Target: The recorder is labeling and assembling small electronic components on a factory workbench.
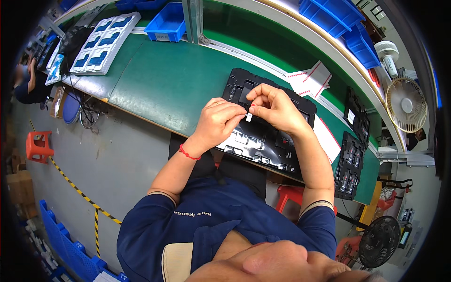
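Note:
Both my hands meet above a black moulded plastic tray [263, 143] on the green bench. Between the fingertips is a small white piece [249, 117], too small to name, with a bit of red at its upper end. My left hand [217, 120] pinches from the left, thumb and forefinger together. My right hand [275, 107] closes on the same spot from the right, its other fingers curled. The tray has shiny shaped pockets, and a few small dark parts with red marks [283, 140] sit in its right side. My hands hide part of the tray.
White sheets with red dots [310, 80] lie behind the tray. Further right are black trays [350, 164] with small parts. At the far left stands a white tray [105, 44] of blue pieces, beside a blue bin [167, 22]. A metal post [193, 21] rises at the bench's back.

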`<state>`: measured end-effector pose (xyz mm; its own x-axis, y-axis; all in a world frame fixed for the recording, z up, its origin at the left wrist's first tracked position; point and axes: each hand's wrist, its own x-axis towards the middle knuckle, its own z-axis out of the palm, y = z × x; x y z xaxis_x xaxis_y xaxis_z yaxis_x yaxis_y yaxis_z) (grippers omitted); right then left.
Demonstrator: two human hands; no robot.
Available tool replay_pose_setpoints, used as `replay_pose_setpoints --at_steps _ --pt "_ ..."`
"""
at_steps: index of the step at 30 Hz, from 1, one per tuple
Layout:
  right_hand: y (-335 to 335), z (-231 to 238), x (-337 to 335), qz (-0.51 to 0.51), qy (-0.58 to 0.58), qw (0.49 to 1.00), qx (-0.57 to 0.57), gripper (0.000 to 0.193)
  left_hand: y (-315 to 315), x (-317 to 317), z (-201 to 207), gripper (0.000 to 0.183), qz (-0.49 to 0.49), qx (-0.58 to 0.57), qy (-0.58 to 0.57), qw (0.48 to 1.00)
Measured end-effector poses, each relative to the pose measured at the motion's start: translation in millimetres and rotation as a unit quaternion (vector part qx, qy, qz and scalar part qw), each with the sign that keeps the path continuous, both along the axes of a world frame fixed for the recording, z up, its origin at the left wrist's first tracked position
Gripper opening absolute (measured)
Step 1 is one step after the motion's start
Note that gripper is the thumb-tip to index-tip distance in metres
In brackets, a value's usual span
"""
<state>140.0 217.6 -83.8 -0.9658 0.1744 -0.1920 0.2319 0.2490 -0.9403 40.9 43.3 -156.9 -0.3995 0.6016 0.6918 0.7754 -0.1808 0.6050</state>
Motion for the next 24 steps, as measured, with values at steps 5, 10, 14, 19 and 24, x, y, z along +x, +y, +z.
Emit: replay_pose_setpoints --at_steps 5,10,14,19,24 --pt "1.4 -13.5 -1.4 0.006 0.02 0.999 0.029 0.027 0.9 1.6 4.9 0.008 0.003 -0.006 -0.01 1.0" --pt "-1.1 -15.9 -1.2 0.005 0.025 0.999 0.032 0.027 1.4 2.1 3.9 0.007 0.007 -0.002 -0.011 1.0" --pt "-0.7 -20.1 -1.0 -0.001 0.033 0.999 0.03 0.027 0.8 2.1 3.6 0.009 0.008 -0.004 -0.011 1.0" --pt "-4.0 -16.1 -0.1 -0.009 0.029 0.998 0.059 0.029 0.7 2.0 4.0 0.011 0.001 -0.006 -0.01 1.0" --pt "-12.4 0.3 0.8 -0.006 -0.006 0.994 0.113 0.031 -0.7 0.0 0.1 0.007 -0.009 -0.006 -0.01 1.0"
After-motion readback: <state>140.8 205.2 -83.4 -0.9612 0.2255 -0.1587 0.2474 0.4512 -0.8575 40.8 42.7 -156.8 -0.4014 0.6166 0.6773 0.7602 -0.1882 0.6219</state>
